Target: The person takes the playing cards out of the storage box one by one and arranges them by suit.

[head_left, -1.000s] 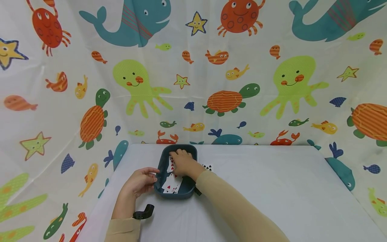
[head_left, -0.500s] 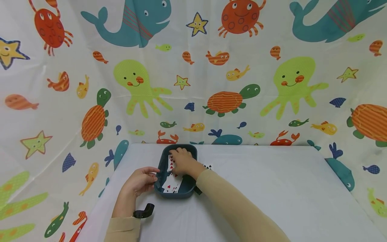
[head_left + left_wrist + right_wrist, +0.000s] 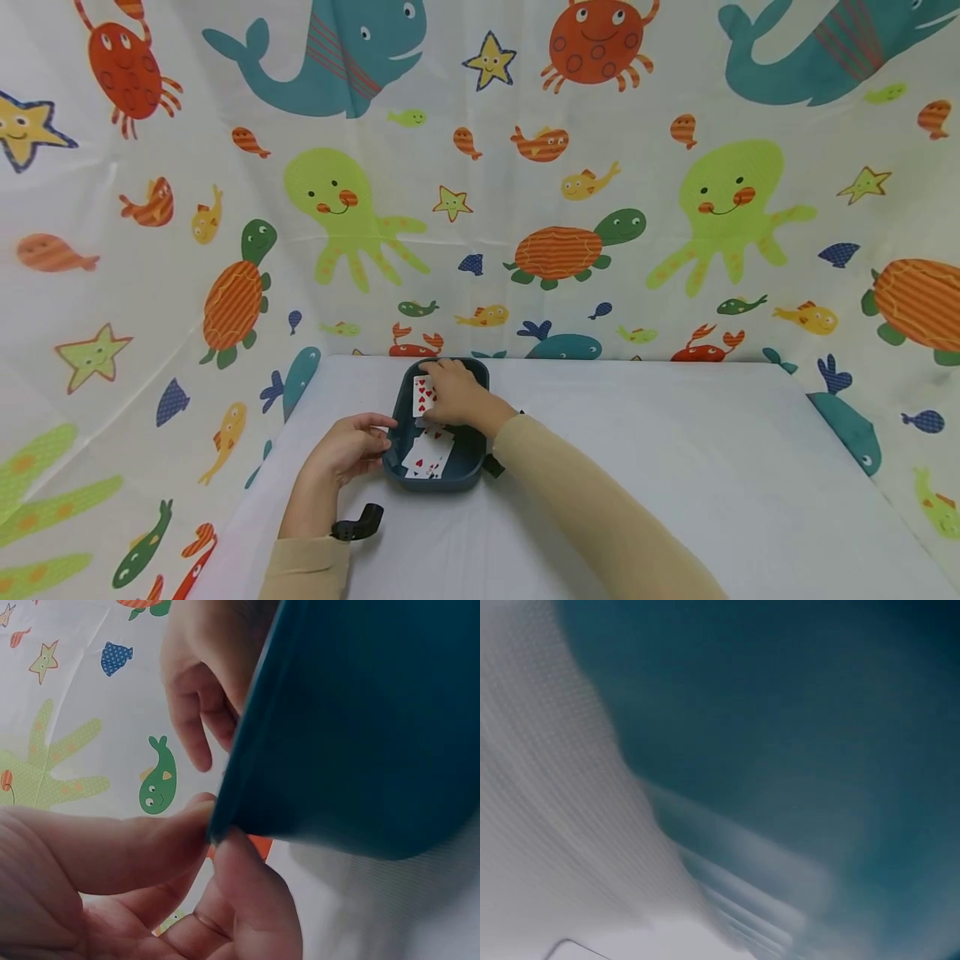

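Note:
A dark teal plastic bin [image 3: 442,485] stands on the white table. My left hand [image 3: 356,450] pinches its left rim between thumb and finger, as the left wrist view shows with the bin wall [image 3: 337,750] close up. My right hand [image 3: 459,396] reaches inside the bin at its far end and grips a playing card [image 3: 422,397] with red hearts, thumb at the near edge and fingers at the far edge. Other heart cards [image 3: 429,455] lie spread on the bin floor nearer me. The right wrist view is filled by the blurred outer bin wall [image 3: 765,712].
White cloth [image 3: 675,467] covers the table around the bin. A curtain [image 3: 480,183] printed with sea animals hangs behind and at the sides. A black wrist strap piece [image 3: 360,525] juts out from the left wrist.
My right hand has shifted slightly up and away with the heart card, which shows more of its face. The black-suited card right of the bin is now hidden. The left hand stays put.

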`<action>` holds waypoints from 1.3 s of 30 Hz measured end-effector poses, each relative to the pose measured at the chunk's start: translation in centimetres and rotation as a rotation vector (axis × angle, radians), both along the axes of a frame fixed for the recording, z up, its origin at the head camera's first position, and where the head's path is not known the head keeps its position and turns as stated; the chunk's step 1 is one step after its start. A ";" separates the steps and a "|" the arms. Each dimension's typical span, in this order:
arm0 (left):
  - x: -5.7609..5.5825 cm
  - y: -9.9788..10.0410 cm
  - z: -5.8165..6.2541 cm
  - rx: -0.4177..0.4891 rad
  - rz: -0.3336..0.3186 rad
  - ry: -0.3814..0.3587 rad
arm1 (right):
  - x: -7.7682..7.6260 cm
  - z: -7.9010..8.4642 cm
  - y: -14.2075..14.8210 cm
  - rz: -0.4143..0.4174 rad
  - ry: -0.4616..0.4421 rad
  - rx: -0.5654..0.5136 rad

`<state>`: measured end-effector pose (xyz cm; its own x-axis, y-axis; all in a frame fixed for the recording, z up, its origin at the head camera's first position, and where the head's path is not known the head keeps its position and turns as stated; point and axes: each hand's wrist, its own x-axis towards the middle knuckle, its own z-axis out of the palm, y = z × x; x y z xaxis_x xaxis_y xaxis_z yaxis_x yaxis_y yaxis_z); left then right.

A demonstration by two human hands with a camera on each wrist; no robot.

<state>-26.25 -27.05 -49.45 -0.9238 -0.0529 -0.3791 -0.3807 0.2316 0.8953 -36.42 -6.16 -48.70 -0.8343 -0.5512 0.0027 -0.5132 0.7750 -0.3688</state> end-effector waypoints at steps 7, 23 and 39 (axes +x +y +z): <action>0.0 0.1 0.2 -0.010 -0.007 -0.002 | 0.4 1.0 0.6 0.006 -0.011 -0.063; -0.5 -0.2 -0.1 -0.013 -0.007 -0.006 | 1.1 1.8 2.6 0.040 -0.022 -0.165; -0.4 -0.1 0.3 -0.010 -0.018 -0.004 | 2.4 2.5 8.6 0.009 -0.092 -0.253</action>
